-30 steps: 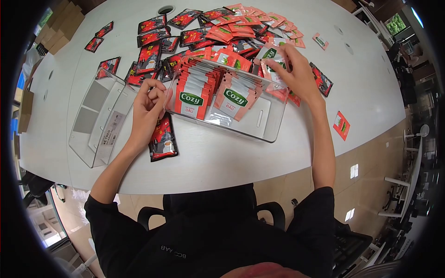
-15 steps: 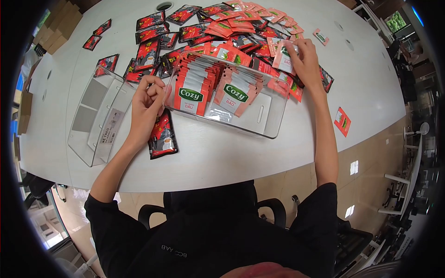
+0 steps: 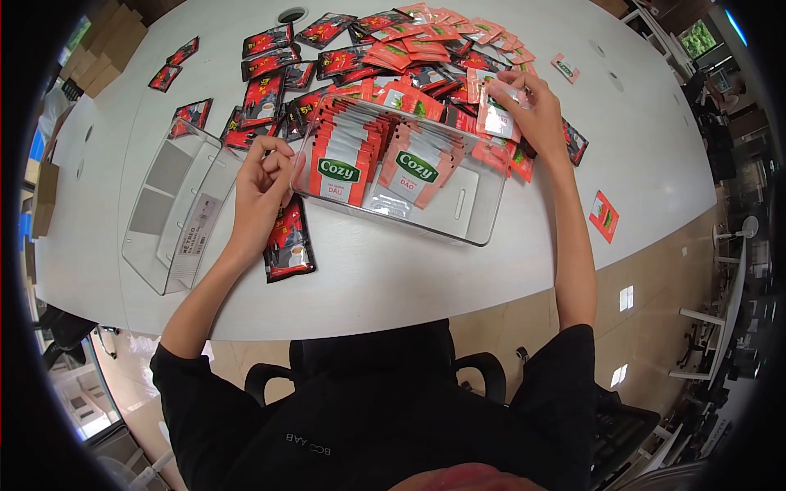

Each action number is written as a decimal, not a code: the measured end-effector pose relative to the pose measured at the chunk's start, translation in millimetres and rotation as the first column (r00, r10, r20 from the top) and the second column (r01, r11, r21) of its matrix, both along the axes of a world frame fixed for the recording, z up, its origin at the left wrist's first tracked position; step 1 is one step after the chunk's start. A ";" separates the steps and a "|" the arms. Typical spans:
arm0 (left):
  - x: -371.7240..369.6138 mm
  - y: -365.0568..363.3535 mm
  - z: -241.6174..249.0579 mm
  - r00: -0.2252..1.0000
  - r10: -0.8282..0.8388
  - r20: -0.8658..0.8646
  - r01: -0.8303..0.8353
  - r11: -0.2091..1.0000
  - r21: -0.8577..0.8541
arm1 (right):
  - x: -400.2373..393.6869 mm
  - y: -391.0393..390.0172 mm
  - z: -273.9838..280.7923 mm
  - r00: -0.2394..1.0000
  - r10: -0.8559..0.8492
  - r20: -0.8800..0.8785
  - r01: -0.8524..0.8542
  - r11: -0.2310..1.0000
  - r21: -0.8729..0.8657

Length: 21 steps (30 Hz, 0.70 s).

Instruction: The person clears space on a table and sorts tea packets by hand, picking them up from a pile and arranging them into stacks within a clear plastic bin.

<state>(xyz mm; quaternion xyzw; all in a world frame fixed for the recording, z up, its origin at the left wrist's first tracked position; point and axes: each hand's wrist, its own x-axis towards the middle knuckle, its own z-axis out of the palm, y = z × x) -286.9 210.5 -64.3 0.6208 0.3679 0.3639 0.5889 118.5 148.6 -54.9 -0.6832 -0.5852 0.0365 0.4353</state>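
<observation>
A clear plastic bin [image 3: 479, 221] holds two rows of Cozy sachets standing upright: red ones [image 3: 337, 169] at its left end and pinker ones [image 3: 416, 166] beside them. My left hand [image 3: 266, 176] is closed on the bin's left end. Just past the bin's right side, my right hand [image 3: 532, 110] pinches a pink-and-white Cozy sachet [image 3: 496, 119] over the heap. Behind the bin lies a pile of black-and-red packets [image 3: 264, 96] and pink sachets [image 3: 426, 45].
A second clear bin [image 3: 168, 213] lies at the left. A black-and-red packet [image 3: 290, 241] is near the front edge. Single sachets lie at the right [image 3: 604, 216] and far right [image 3: 565, 68]. Cardboard boxes [image 3: 106, 49] stand at the back left.
My right hand has shifted slightly left with the pink-and-white sachet, which shows more of its face. My left hand remains on the bin.
</observation>
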 end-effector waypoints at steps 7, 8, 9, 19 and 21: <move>0.3 -0.2 1.0 1.000 -0.002 -0.020 0.002 1.000 0.006 | -0.9 -3.2 -0.4 0.995 -0.095 0.013 0.096 0.993 -0.070; 0.0 -0.2 0.8 1.000 -0.001 -0.020 0.001 1.000 0.007 | -0.4 -2.8 -1.2 0.995 -0.094 0.014 0.095 0.993 -0.069; -0.3 0.2 0.2 1.000 0.000 -0.016 0.000 1.000 0.004 | -0.2 -2.3 -2.0 0.996 -0.079 0.044 0.080 0.996 -0.027; 0.3 -0.3 0.6 1.000 -0.004 -0.001 0.004 1.000 0.001 | -3.2 -2.1 6.0 0.998 -0.010 0.060 0.005 0.996 0.084; 0.8 -0.4 0.4 1.000 -0.002 -0.005 0.002 1.000 0.003 | -3.4 -2.3 6.4 1.000 -0.009 0.016 0.009 0.999 0.045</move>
